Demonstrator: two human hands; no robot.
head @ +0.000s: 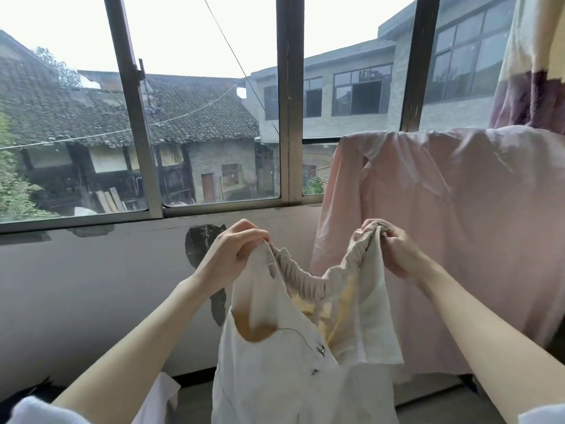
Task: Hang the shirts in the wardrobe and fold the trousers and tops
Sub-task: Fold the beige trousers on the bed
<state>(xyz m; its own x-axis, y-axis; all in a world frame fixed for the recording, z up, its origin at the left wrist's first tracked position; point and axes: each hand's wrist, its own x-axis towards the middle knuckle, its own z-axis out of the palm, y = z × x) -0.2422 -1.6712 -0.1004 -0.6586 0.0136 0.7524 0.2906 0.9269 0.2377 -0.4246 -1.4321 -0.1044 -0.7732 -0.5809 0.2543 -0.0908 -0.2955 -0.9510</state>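
Both hands, left and right, grip the trousers' waistband before a pink sheet.

Trousers: off-white woven cloth, matt, thin; gathered elastic waistband, ribbed. Pink sheet: smooth cloth, faint sheen, lightly creased. Curtain: soft matt cloth, cream and purple. Window frame: dull painted metal, worn; glass panes, glossy. Wall: matt painted plaster, flaked patch.
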